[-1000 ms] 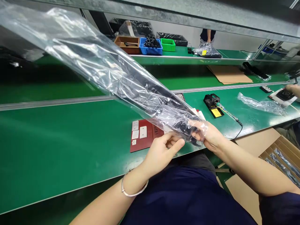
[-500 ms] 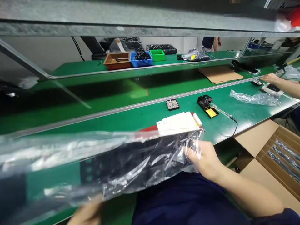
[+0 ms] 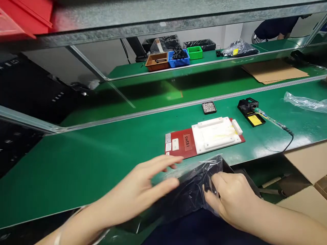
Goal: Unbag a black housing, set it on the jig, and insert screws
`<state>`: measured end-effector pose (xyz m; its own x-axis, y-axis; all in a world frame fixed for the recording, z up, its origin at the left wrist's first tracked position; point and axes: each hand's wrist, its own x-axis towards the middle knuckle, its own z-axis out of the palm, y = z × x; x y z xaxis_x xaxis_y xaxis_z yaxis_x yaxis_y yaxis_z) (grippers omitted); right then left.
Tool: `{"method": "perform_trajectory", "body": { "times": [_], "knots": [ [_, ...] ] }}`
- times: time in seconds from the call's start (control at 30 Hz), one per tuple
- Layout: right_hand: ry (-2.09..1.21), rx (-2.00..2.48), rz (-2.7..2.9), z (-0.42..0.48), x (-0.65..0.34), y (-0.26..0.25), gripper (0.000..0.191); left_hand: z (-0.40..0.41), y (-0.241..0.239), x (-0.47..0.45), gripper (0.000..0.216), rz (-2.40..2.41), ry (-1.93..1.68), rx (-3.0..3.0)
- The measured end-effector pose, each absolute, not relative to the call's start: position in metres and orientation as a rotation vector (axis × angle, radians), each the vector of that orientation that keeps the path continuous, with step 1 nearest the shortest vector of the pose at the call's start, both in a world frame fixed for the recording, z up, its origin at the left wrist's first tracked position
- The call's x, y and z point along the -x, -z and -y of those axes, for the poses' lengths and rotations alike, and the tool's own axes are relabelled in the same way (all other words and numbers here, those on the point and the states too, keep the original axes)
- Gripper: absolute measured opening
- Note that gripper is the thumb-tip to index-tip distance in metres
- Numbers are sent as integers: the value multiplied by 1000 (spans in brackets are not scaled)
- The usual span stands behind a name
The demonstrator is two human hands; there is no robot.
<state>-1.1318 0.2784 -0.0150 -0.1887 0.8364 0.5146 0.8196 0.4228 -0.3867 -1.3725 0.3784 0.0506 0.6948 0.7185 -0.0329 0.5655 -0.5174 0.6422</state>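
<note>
Head view: one right hand (image 3: 231, 192) grasps one plastic bag (image 3: 190, 190), one left hand (image 3: 145, 182) spreads loose, and three bins (image 3: 179, 63) sit over there.

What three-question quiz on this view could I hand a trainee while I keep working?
1. Which hand grips the clear plastic bag?
2. True or false: on the upper shelf, the blue bin stands between the brown bin and the green bin.
3. Fill in: the pad on the soldering iron stand is ____ in colour.

Key: 1. The right hand. 2. True. 3. Yellow.
</note>
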Motion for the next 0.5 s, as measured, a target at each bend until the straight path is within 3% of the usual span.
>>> {"method": "perform_trajectory", "body": {
  "times": [0.13,0.3,0.4,0.43,0.5],
  "knots": [
    [-92,1431,2015,-266,1131,17,42,-379,-43,1323,11,-739,-238,-2173],
    [-49,1538,1984,-259,1128,21,45,-383,-32,1318,21,-698,-399,-2264],
    [-56,1549,1984,-262,1123,19,47,-387,-31,1334,11,-730,-355,-2346],
    [-82,1550,1984,-263,1119,17,47,-389,-33,1344,22,-750,-265,-2351],
    [-146,1552,1973,-266,1107,14,46,-392,-36,1374,66,-849,-80,-2285]
  ]
}}
